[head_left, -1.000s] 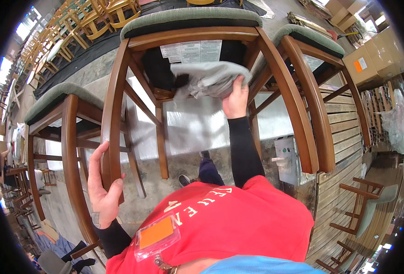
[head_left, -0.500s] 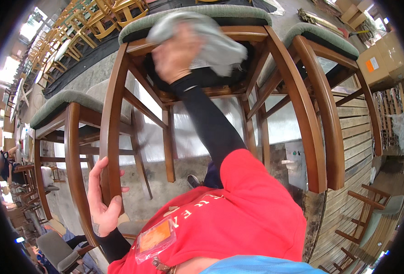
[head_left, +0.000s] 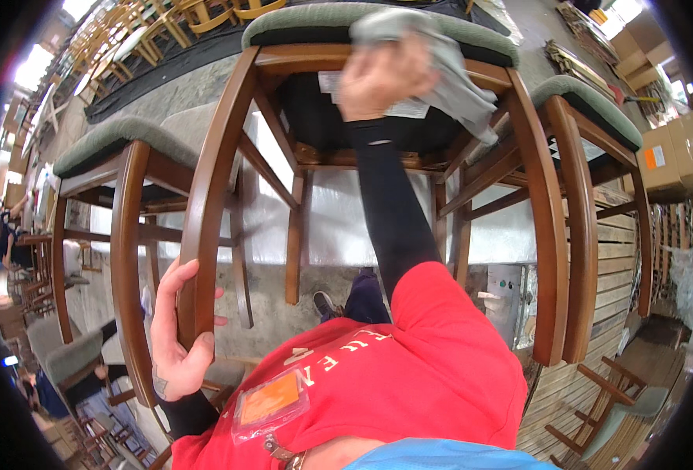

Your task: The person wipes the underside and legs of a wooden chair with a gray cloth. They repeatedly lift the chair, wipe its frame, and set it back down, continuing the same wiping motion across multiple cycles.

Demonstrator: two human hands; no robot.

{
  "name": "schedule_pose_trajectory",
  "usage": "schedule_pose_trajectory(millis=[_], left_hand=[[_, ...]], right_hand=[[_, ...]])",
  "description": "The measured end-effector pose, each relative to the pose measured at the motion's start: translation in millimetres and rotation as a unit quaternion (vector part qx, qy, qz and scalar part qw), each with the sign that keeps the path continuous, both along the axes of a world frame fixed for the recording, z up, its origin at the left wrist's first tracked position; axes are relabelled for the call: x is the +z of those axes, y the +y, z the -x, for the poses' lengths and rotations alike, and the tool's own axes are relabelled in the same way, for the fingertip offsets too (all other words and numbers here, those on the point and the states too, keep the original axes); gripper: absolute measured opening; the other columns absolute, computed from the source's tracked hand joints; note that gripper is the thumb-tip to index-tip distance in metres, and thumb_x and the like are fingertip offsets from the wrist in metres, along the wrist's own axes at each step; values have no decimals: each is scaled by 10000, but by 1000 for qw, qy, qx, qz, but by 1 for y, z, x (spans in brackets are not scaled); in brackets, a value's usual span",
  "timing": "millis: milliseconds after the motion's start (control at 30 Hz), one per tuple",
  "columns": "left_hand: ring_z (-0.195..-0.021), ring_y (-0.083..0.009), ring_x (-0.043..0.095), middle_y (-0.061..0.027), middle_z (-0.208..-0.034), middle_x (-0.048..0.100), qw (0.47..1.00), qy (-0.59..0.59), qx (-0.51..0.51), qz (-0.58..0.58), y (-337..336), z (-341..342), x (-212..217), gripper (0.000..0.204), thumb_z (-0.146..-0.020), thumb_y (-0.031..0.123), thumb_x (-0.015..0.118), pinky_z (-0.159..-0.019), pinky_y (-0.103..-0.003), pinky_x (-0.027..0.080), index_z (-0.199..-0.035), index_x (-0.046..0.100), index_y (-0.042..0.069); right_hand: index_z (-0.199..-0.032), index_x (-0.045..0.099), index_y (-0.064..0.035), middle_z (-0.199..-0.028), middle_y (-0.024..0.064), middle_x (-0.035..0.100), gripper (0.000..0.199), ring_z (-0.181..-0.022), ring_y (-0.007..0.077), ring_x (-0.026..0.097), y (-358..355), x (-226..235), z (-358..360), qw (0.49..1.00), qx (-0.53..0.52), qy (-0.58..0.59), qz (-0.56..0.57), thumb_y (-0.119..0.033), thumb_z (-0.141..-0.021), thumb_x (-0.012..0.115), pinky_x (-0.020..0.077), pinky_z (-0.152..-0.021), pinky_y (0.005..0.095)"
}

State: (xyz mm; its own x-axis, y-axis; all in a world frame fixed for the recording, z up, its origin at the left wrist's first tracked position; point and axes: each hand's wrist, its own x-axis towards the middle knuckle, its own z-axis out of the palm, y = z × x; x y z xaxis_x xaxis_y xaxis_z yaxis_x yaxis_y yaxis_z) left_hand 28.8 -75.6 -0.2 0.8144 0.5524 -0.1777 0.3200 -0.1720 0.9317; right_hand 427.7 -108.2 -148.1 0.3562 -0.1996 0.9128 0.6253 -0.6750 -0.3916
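Observation:
A brown wooden chair (head_left: 519,157) with a green padded seat (head_left: 299,19) stands right in front of me. My left hand (head_left: 178,333) is wrapped around the lower end of its curved left leg (head_left: 209,196). My right hand (head_left: 382,74), blurred by motion, presses a grey cloth (head_left: 448,74) against the seat's front rail at the top of the frame. A black sleeve covers my right forearm (head_left: 389,204).
A second green-seated chair (head_left: 115,145) stands at my left and a third (head_left: 597,117) at my right. More chairs are stacked at the top left. Cardboard boxes (head_left: 675,157) and wooden slats lie at the right. Another person crouches at the lower left.
My right hand has risen with the grey cloth from under the seat up to the seat's front edge. My left hand has kept its hold on the chair leg.

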Motion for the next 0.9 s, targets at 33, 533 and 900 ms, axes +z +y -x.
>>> schedule_pose_trajectory(millis=[33, 533, 900], left_hand=[[-1144, -240, 584, -131, -1452, 408, 1000, -4, 0, 0, 1, 0, -1, 845, -636, 41, 494, -834, -335, 561, -1471, 369, 15], [-1137, -265, 609, -216, -1542, 304, 999, -15, 30, 9, 1, 9, -1, 773, -600, -13, 472, -857, -332, 556, -1373, 468, 7], [-1170, -291, 591, -252, -1565, 240, 1000, -4, -4, 6, 8, 9, -1, 787, -647, 34, 531, -855, -365, 570, -1417, 384, -19]], right_hand=[[-933, 648, -88, -1463, 113, 485, 198, -1422, 363, 331, 22, -12, 16, 996, 75, -19, 37, -265, -846, 637, 133, -1133, 661], [-1358, 557, -171, -1335, 69, 586, 410, -1252, 224, 533, 79, -138, 49, 724, 587, 168, 320, -298, -970, 533, 435, -1049, 395], [-935, 705, -151, -895, 34, 698, 129, -830, 232, 687, 44, -172, 73, 811, 448, -88, 365, -219, -834, 661, 579, -721, 372]])
